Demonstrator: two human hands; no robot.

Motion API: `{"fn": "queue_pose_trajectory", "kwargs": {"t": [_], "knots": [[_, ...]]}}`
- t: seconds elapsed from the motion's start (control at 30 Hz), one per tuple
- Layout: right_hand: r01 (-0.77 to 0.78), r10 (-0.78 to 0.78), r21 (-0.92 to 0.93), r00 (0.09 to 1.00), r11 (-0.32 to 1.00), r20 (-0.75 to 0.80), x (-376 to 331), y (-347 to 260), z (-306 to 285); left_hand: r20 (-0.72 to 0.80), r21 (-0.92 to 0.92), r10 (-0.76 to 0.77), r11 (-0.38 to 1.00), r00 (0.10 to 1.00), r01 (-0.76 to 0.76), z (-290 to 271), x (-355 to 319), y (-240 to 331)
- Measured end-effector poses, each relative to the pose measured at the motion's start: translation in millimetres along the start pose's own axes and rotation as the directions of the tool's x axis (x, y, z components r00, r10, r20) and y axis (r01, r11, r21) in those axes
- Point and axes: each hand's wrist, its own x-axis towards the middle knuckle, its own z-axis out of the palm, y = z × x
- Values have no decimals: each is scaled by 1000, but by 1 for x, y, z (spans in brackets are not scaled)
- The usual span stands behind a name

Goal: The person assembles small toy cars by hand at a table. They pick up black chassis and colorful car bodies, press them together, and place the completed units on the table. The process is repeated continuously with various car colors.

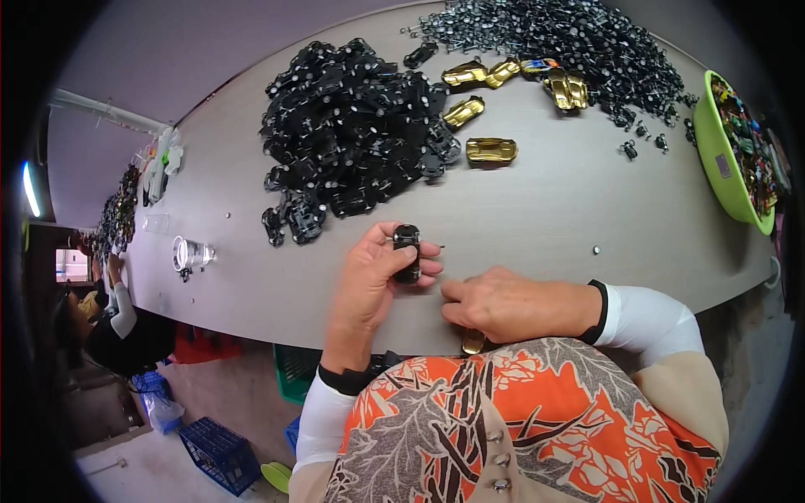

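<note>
Between the thumb and fingers of my left hand (375, 272) is a small black toy car chassis (407, 251), held upright above the table. My right hand (490, 302) is beside it to the right, its fingers curled together low over the tabletop. Whatever those fingers may hold is hidden. Just below the right hand, at the table's front edge, a gold toy car body (473, 340) is partly covered. Ahead of my left hand rises a big heap of black toy car chassis (352, 126). Several gold toy car bodies lie right of the heap, the nearest gold car body (491, 152) sideways.
A pile of small wheel axles (570, 42) spreads along the far edge. At the right stands a lime-green basin (721, 159) of colourful car bodies. On the left are a clear plastic cup (191, 253) and, farther off, another person (126, 327) at the table. A blue crate (220, 453) sits on the floor.
</note>
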Motion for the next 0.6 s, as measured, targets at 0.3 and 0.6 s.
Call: {"fn": "queue_pose_trajectory", "kwargs": {"t": [0.3, 0.6], "knots": [[-195, 175, 41, 747, 980, -641, 2, 11, -21, 82, -88, -48, 995, 995, 55, 11, -12, -6], [248, 258, 609, 741, 754, -620, -18, 20, -27, 46, -188, 4, 982, 999, 5, 15, -1, -12]]}}
